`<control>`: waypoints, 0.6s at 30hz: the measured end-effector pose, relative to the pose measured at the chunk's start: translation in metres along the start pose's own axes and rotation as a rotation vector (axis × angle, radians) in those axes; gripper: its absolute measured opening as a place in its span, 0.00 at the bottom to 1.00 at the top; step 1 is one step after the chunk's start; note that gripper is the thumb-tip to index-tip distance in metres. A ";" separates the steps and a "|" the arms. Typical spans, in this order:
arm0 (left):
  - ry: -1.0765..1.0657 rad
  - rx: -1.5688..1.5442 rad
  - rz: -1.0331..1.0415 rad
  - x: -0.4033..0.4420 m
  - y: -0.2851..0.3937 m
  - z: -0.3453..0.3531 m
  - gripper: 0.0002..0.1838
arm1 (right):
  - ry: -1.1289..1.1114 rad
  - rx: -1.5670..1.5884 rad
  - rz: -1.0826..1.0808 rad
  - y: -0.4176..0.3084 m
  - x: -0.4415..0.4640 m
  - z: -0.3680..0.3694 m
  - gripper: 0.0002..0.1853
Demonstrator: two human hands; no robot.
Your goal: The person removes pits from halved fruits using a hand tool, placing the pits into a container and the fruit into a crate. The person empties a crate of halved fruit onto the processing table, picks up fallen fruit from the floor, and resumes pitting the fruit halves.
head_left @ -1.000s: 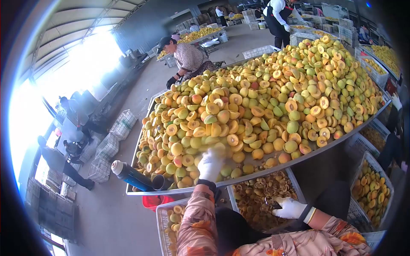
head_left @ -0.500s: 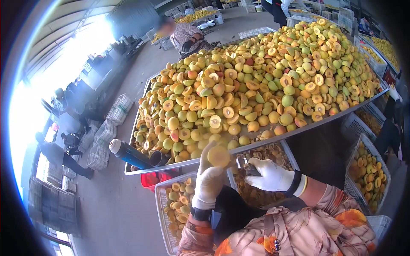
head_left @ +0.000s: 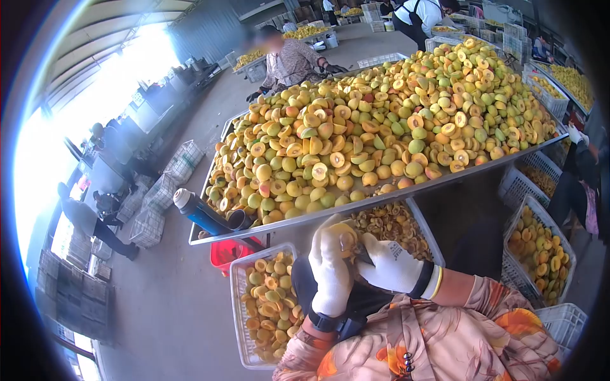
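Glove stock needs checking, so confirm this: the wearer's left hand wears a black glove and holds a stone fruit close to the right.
Wrong colour: the glove on the left hand is white, as the head view shows. That hand does hold a stone fruit close to the right hand.

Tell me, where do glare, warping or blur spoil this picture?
Head view: glare washes out the bright opening at left; same head view: the table has a bowed front edge; head view, too: the fruit in the left hand looks slightly blurred.
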State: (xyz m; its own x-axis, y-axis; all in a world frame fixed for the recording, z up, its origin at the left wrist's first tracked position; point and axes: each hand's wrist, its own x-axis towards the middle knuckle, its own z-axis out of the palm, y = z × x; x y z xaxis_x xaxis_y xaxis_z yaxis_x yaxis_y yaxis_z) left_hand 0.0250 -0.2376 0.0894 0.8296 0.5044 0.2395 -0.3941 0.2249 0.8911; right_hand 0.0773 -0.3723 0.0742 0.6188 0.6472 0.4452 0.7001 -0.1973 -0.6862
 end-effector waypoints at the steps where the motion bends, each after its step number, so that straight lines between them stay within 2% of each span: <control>1: 0.014 0.003 0.017 -0.003 0.000 0.001 0.27 | -0.006 -0.004 -0.003 -0.001 -0.001 0.000 0.17; 5: 0.048 -0.016 0.127 -0.010 -0.005 0.004 0.26 | -0.116 -0.023 0.124 -0.015 -0.001 -0.006 0.18; 8: 0.093 0.128 0.232 -0.009 0.006 0.010 0.25 | -0.110 0.105 0.089 -0.019 -0.001 -0.004 0.18; 11: 0.077 0.250 0.254 -0.005 0.012 0.007 0.27 | -0.166 0.225 0.069 -0.024 0.005 -0.008 0.18; 14: 0.051 0.092 0.243 0.001 0.007 0.009 0.25 | -0.252 0.331 0.130 -0.029 0.009 -0.016 0.21; 16: 0.017 0.065 0.209 0.004 0.008 0.006 0.24 | -0.343 0.277 0.140 -0.014 0.013 -0.014 0.23; 17: 0.046 0.138 0.239 0.006 0.007 0.009 0.23 | -0.392 0.254 0.147 -0.005 0.015 -0.012 0.24; 18: 0.077 0.213 0.268 0.007 0.007 0.012 0.23 | -0.369 0.386 0.122 -0.001 0.018 -0.010 0.21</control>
State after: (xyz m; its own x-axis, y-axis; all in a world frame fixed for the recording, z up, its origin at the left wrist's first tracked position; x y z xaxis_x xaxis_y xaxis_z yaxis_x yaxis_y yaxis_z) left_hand 0.0327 -0.2423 0.1022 0.6722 0.5855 0.4531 -0.4957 -0.0987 0.8629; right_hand 0.0912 -0.3676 0.0885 0.4729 0.8655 0.1651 0.4062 -0.0478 -0.9125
